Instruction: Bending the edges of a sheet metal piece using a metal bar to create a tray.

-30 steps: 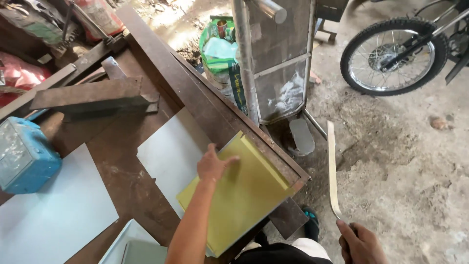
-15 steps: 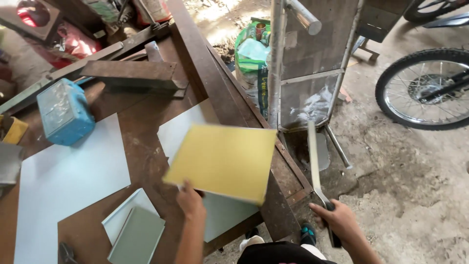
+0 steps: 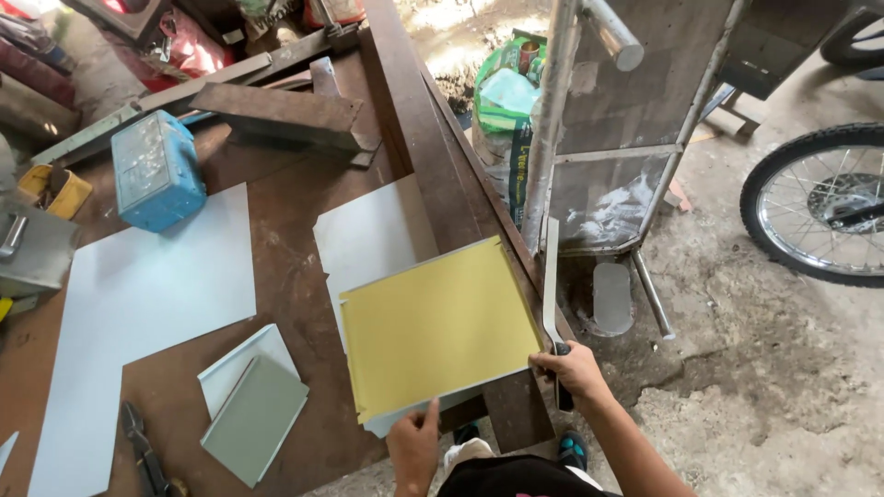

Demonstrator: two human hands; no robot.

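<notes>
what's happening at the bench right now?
A person stands at a rusty brown workbench. Their left hand presses on the near edge of a yellow sheet lying flat at the bench's right side, over a pale sheet. Their right hand grips a long flat metal strip by its dark handle, set along the yellow sheet's right edge.

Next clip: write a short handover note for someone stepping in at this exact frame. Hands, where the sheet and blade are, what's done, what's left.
Left hand: fingers on the near edge of the yellow sheet.
Right hand: gripping the handle of the long cutter blade, lying along the sheet's right edge.
Yellow sheet lies flat at the workbench corner, over a white sheet.
Done: sheet laid flat beside the blade.
Left: no cut visible yet; alignment can't be confirmed.
</notes>
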